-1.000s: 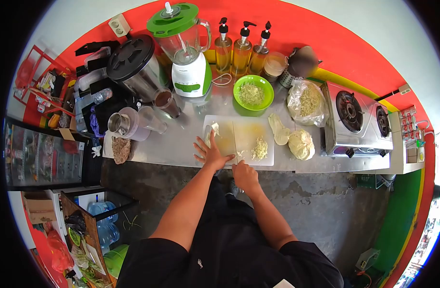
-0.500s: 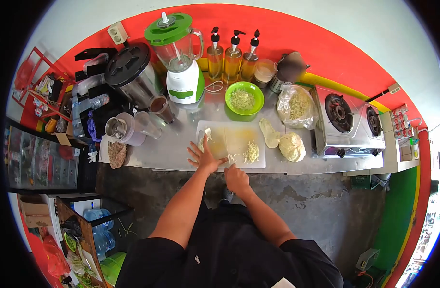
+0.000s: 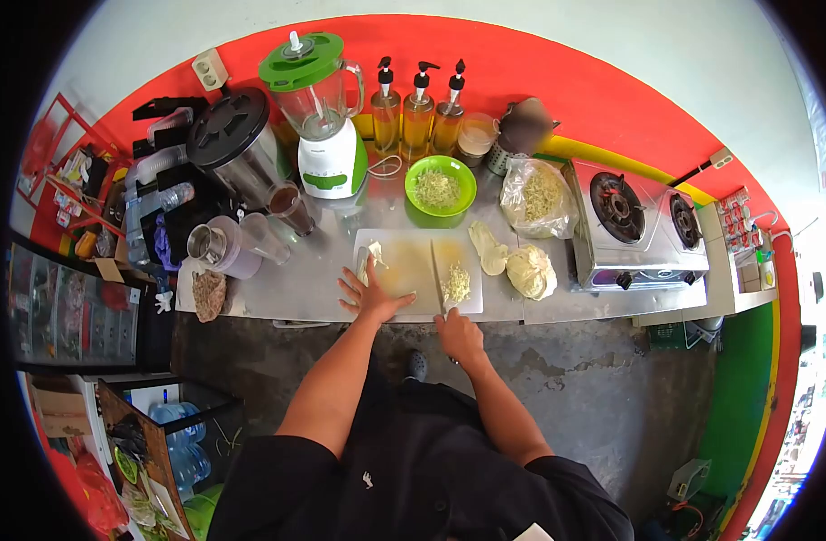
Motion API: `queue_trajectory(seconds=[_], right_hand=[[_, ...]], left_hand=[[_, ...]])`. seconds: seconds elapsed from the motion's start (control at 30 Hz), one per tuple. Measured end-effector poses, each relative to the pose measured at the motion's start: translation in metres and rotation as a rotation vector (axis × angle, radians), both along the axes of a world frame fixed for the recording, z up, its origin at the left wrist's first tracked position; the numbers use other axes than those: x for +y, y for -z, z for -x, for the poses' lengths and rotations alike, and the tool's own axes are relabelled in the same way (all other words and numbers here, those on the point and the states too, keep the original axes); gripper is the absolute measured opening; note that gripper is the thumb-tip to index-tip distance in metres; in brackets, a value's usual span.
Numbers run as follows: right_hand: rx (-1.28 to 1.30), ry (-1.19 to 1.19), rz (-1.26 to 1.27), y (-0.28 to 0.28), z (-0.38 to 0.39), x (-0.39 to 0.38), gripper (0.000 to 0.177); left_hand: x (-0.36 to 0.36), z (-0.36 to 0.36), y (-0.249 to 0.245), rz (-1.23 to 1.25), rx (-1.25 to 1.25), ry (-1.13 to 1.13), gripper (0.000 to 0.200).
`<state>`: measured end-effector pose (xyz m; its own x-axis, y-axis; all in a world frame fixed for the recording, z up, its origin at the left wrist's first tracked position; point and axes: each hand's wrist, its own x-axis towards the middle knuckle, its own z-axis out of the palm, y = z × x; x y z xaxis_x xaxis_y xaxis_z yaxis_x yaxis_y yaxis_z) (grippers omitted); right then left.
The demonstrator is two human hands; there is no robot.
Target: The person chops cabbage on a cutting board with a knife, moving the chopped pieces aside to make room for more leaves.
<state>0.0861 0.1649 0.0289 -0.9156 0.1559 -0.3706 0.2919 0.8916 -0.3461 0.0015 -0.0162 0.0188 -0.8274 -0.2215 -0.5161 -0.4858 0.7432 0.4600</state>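
My right hand (image 3: 460, 337) is closed around the handle of a knife (image 3: 437, 275), its long blade pointing away from me over the white cutting board (image 3: 404, 261). Just right of the blade lies a small heap of shredded cabbage (image 3: 457, 286). My left hand (image 3: 374, 297) rests at the board's left side, fingers spread and thumb stretched toward the knife. Beyond its fingertips sits a pale cabbage piece (image 3: 377, 254), partly hidden. To the right of the board are a loose cabbage leaf (image 3: 488, 249) and a cut cabbage head (image 3: 531, 272).
Behind the board stands a green bowl (image 3: 468, 192) holding shredded cabbage, beside a plastic bag (image 3: 541, 200) of more shreds. A blender (image 3: 330, 162), pump bottles (image 3: 418, 119) and a tall cup (image 3: 292, 209) line the back. The gas stove (image 3: 638, 225) occupies the right end.
The knife has shifted right from mid-board to the edge of the shredded heap, my right hand with it. My left hand stays spread on the left side. The view has swung slightly.
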Motion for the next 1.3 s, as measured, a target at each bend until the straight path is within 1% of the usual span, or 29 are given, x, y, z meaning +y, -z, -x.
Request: queue_trajectory(seconds=[0.03,0.1,0.13,0.2,0.23,0.3,0.4,0.53,0.73,0.8,0.83,0.9,0.97,1.03,1.17,1.3], right_hand=[[-0.001,-0.008,-0.004,-0.001,0.000,0.005,0.044],[0.027,0.070,0.015,-0.006,-0.001,0.010,0.045],[0.026,0.065,0.014,-0.011,-0.002,0.009,0.045],[0.119,0.092,0.088,-0.019,-0.004,0.007,0.042],[0.119,0.088,0.091,-0.015,-0.005,0.006,0.042],[0.208,0.061,0.175,-0.007,-0.006,0.000,0.036],[0.244,0.009,0.161,-0.006,-0.007,-0.009,0.031],[0.272,-0.027,0.213,0.000,-0.007,-0.016,0.032],[0.220,-0.107,0.136,-0.004,-0.013,-0.027,0.030],[0.237,-0.129,0.037,0.000,-0.013,-0.031,0.030],[0.236,-0.133,0.040,-0.001,-0.013,-0.032,0.030],[0.280,-0.160,-0.071,-0.004,-0.014,-0.034,0.030],[0.289,-0.151,-0.082,-0.008,-0.014,-0.035,0.029],[0.300,-0.142,-0.097,-0.005,-0.015,-0.035,0.029],[0.275,-0.151,-0.101,-0.003,-0.016,-0.035,0.030],[0.248,-0.141,-0.115,-0.019,-0.013,-0.036,0.028]], left_hand=[[0.000,0.000,-0.003,0.006,0.000,0.010,0.145],[0.001,0.000,-0.009,0.005,-0.011,0.014,0.145],[0.001,0.000,-0.010,0.008,-0.020,0.026,0.145],[-0.002,0.000,-0.010,-0.010,-0.022,0.030,0.145],[-0.004,0.000,-0.010,-0.027,-0.023,0.040,0.145],[-0.006,0.001,-0.006,-0.021,-0.029,0.045,0.145],[-0.008,0.002,-0.003,-0.019,-0.035,0.052,0.144],[-0.005,0.003,-0.005,-0.003,-0.056,0.036,0.143],[-0.002,0.002,-0.004,-0.003,-0.029,0.005,0.140],[-0.002,0.002,-0.005,-0.008,-0.025,0.000,0.139],[-0.002,0.001,-0.005,-0.013,-0.020,-0.002,0.139],[-0.001,0.001,-0.005,-0.007,-0.013,-0.005,0.139],[-0.002,-0.001,-0.002,-0.001,-0.012,-0.006,0.139],[-0.003,-0.002,0.000,-0.014,0.044,0.002,0.140],[-0.001,-0.002,0.001,-0.007,0.041,-0.009,0.141],[-0.002,0.000,0.002,0.001,0.031,-0.013,0.141]])
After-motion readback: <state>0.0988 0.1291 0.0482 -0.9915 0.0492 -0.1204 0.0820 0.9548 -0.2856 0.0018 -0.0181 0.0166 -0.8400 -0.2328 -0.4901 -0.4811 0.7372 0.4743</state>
